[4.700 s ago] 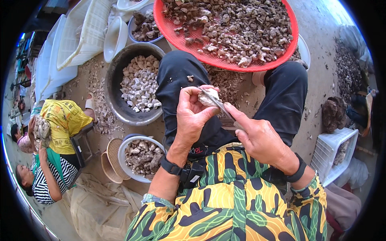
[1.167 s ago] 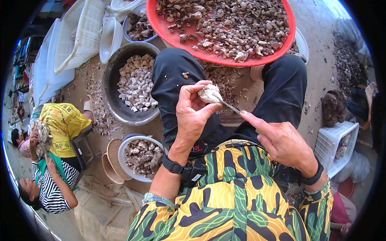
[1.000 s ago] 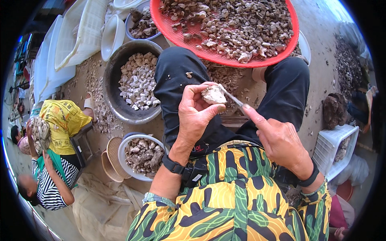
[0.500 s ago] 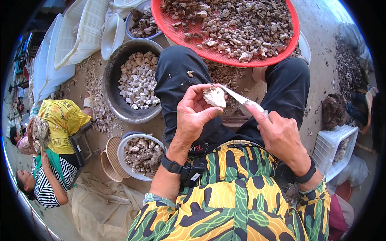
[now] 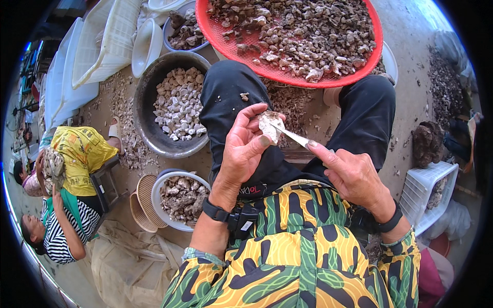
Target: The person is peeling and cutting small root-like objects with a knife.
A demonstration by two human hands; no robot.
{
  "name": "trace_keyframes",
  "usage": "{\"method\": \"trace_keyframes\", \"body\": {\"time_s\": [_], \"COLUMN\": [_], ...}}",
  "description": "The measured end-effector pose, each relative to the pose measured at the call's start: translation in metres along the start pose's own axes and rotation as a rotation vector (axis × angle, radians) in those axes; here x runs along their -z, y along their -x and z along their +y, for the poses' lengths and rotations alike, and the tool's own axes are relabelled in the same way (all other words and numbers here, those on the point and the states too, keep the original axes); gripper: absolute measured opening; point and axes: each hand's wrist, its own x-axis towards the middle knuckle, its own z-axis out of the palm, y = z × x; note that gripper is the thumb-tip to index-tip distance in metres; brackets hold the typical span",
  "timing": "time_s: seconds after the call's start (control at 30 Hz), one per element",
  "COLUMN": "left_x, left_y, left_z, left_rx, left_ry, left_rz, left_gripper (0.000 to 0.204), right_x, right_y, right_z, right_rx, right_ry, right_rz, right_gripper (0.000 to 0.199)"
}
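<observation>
Taking the person's lap (image 5: pixel 246 102) as the mark: the big tray (image 5: pixel 226 38) heaped with shells lies just beyond the knees. The metal basin (image 5: pixel 146 128) of shell pieces stands to the lap's left, a smaller bowl (image 5: pixel 156 197) nearer in on that side. A slatted crate (image 5: pixel 423 190) sits to the right. Above the lap, the left hand (image 5: pixel 244 149) holds a shell (image 5: pixel 269 126), the knife (image 5: pixel 292 136) from the right hand (image 5: pixel 354 174) touching it.

1. Bright, even daylight fills the scene; shadows are soft and short.
2. The red tray (image 5: pixel 370 31) and the patterned sleeves look saturated, without harsh glare.
3. The centre is sharp (the hands included).
4. Fisheye distortion bends the edges, and a black vignette rings the frame.
</observation>
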Motion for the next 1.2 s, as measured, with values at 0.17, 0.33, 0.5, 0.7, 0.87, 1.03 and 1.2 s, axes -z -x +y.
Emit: {"method": "trace_keyframes", "body": {"time_s": [0.17, 0.33, 0.5, 0.7, 0.87, 1.03, 1.2], "left_x": [0.005, 0.005, 0.007, 0.010, 0.007, 0.002, -0.001], "left_y": [0.000, 0.001, 0.000, 0.000, 0.002, 0.001, 0.003], "left_z": [0.000, -0.001, -0.002, -0.005, -0.004, -0.005, 0.001], "left_rx": [0.024, 0.034, 0.053, 0.048, 0.127, 0.091, 0.005], "left_ry": [0.039, 0.022, -0.013, -0.037, -0.053, -0.129, -0.134], "left_rz": [-0.028, -0.020, -0.020, -0.025, -0.042, -0.031, -0.059], "left_gripper": [0.051, 0.048, 0.048, 0.047, 0.048, 0.052, 0.054], "right_x": [0.001, -0.003, -0.003, -0.004, -0.011, -0.008, -0.003], "right_y": [0.000, -0.002, -0.011, -0.024, -0.030, -0.027, -0.012], "right_z": [-0.001, -0.003, -0.011, -0.016, -0.014, -0.004, 0.000], "right_rx": [0.011, -0.017, -0.075, -0.100, -0.167, -0.149, 0.008], "right_ry": [-0.039, -0.066, -0.031, -0.013, 0.109, -0.076, -0.101], "right_rz": [-0.015, -0.025, -0.043, -0.020, 0.029, 0.157, 0.057], "right_gripper": [0.068, 0.067, 0.066, 0.063, 0.062, 0.064, 0.066]}}
